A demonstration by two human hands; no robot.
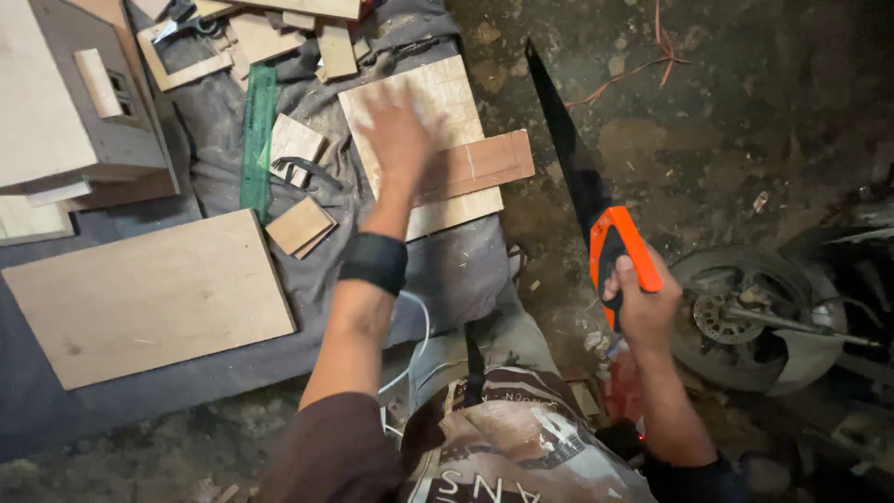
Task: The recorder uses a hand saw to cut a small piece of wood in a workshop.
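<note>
Handsaw (596, 214) sat in my right hand (643, 303), grip closed round its orange handle, blade pointing to eleven o'clock. My left hand (400, 140), open and blurred, lay over the pale board (447, 93) at twelve o'clock.

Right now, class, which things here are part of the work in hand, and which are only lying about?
In hand:
- right hand gripping the handsaw
- left hand over the wood strip on the pale board

Lying about:
- large board
- green ruler
- small wood offcuts
- wooden box
- motorbike wheel
</note>
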